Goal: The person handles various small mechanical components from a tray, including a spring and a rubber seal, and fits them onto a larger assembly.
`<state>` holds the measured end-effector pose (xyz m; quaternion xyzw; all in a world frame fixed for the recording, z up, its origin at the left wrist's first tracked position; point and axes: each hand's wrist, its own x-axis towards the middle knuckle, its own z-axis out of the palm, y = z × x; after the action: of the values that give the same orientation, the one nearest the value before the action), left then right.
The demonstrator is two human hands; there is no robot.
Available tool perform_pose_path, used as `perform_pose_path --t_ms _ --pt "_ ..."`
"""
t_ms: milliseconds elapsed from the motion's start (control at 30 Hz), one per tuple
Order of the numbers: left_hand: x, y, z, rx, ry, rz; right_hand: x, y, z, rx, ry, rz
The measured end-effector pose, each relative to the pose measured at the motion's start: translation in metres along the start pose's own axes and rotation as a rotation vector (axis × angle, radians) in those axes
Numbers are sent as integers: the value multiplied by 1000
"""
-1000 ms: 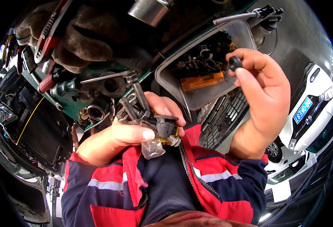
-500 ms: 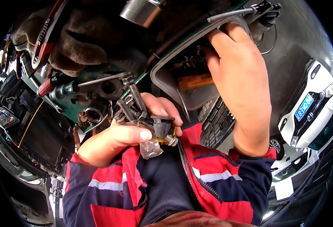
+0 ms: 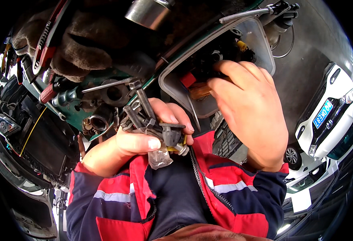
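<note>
In my left hand [image 3: 138,141] is a bunch of metal bolts [image 3: 145,103], gripped together with a black plastic fastener [image 3: 172,134] and a crumpled clear plastic bag [image 3: 160,158]. A bit of yellow shows under the fastener. My right hand [image 3: 246,92] reaches over the near side of a translucent plastic bin [image 3: 266,50], its fingers loosely bent and apart. Its thumb lies by an orange-brown block [image 3: 199,91]; the undersides of the fingers are hidden. Inside the bin are a red piece [image 3: 188,79], a yellow piece [image 3: 242,45] and dark small parts.
Left of the bin, a green tray [image 3: 78,114] bears a screwdriver [image 3: 68,96] and metal parts. Brown work gloves [image 3: 82,52], red-handled pliers [image 3: 48,48] and a metal cylinder [image 3: 148,14] lie beyond. A metal rod tool [image 3: 246,15] spans the bin's far edge. A white car [image 3: 325,116] stands right.
My right hand has drawn back toward me from deep in the bin, uncovering the yellow and red pieces and dark parts. My left hand keeps the bolts in the same place.
</note>
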<state>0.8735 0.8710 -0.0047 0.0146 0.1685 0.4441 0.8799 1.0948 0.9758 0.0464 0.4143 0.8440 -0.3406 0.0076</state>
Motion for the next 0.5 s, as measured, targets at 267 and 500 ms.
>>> perform_pose_path --t_ms 267,500 --pt "2 -2 0 43 7 4 17 3 10 -63 209 76" --pt "0 -1 3 29 37 -2 8 -7 -5 -206 -52 54"
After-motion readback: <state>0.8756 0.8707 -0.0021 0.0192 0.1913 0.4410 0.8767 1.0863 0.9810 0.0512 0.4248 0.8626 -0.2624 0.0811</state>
